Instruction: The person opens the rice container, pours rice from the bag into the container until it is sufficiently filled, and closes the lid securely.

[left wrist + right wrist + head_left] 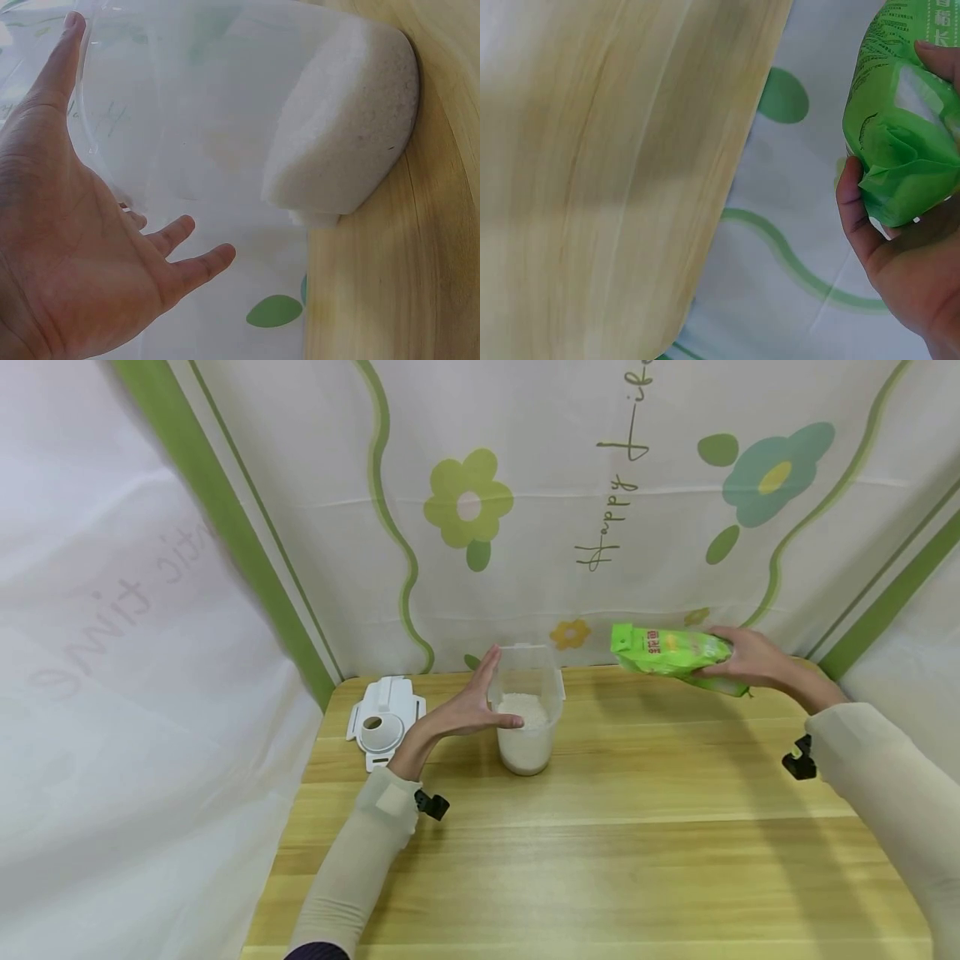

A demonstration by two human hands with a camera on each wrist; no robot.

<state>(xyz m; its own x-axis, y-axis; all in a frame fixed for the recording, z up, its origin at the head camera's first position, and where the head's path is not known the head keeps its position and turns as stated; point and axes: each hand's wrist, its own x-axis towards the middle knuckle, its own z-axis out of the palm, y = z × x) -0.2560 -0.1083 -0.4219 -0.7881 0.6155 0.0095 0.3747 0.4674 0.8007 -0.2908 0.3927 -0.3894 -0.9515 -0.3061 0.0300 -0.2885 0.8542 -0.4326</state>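
Note:
A clear plastic container (525, 739) stands upright on the table, its lower part filled with white grains that look like rice (337, 120). My left hand (468, 706) is at the container's left side near the top, thumb and fingers spread wide. In the left wrist view the fingers (206, 268) look extended rather than curled; whether they press on the wall is hard to tell. Off to the right, my right hand (742, 656) grips a green printed rice bag (667, 652) by its end, above the table. The bag lies nearly level in the air.
A white plastic lid (408, 706) with a round spout opening lies at the table's back left, beside my left wrist. Printed white curtains (300, 485) hang behind the wooden table (585, 860) and along both sides.

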